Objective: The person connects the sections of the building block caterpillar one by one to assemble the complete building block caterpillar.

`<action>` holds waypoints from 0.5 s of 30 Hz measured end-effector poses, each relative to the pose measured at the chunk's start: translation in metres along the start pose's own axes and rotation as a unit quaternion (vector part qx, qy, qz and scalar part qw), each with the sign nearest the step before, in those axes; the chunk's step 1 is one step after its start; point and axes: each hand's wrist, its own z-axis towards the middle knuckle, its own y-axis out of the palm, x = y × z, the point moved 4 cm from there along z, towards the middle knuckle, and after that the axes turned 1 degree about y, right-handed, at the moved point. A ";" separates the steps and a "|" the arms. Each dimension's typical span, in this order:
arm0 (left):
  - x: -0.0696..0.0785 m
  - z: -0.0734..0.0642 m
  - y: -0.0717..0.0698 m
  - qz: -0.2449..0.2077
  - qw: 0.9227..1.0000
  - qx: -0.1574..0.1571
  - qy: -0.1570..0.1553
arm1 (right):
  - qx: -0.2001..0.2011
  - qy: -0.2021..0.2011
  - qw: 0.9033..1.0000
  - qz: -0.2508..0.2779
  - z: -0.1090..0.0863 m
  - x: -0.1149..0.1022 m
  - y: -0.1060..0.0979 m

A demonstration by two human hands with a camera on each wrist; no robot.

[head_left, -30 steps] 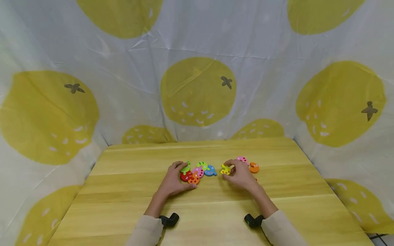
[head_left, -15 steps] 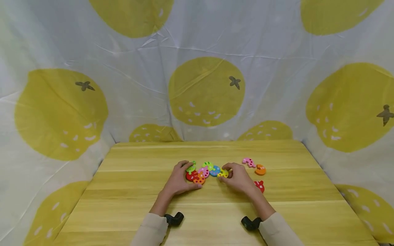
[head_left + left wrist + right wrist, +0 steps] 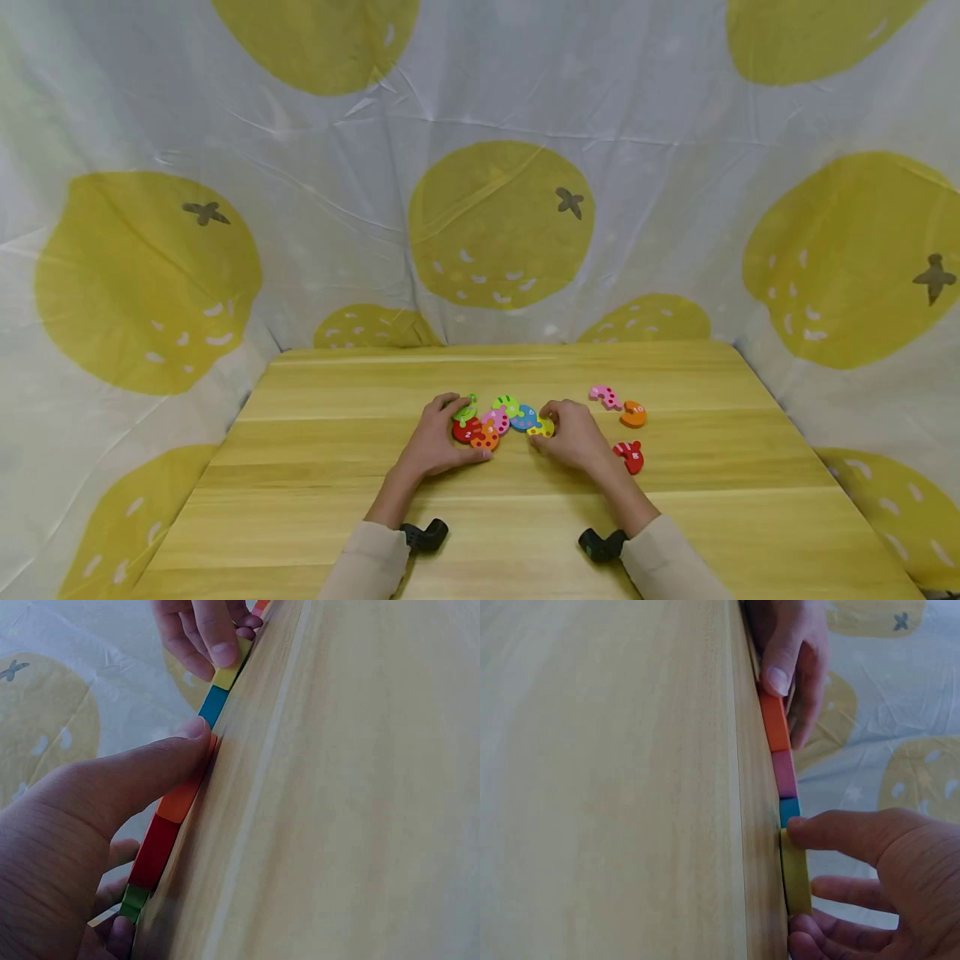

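Observation:
A row of colourful number puzzle pieces lies on the wooden table. From the left come a green piece (image 3: 468, 411), a red "2" piece (image 3: 465, 431), an orange piece (image 3: 484, 439), a pink piece (image 3: 495, 420), a light green piece (image 3: 507, 405) and a blue piece (image 3: 522, 417). My left hand (image 3: 432, 439) grips the left end, its thumb on the orange piece and fingers by the green one. At the right end, my right hand (image 3: 576, 435) pinches a yellow puzzle piece (image 3: 796, 870) against the blue one. Whether their joint is fully seated is hidden.
Right of my right hand lie three loose pieces: pink (image 3: 606, 397), orange "10" (image 3: 633, 414) and red "8" (image 3: 630, 457). A lemon-print curtain (image 3: 495, 233) hangs behind the table (image 3: 510, 525). Black wrist cameras sit on both wrists.
My right hand has brought the yellow piece left and down to the blue piece's end. The red "8" piece has come into full view. My left hand keeps its grip.

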 end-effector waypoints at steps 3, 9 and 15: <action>0.000 0.000 0.001 0.002 1.000 -0.006 -0.001 | -0.009 0.010 1.000 0.001 0.000 0.003 0.002; 0.002 0.001 -0.002 0.001 1.000 0.005 0.004 | -0.010 0.008 1.000 0.016 0.002 0.005 0.001; 0.001 0.001 -0.001 -0.001 1.000 0.005 0.005 | -0.015 0.003 0.999 0.046 -0.002 0.008 -0.004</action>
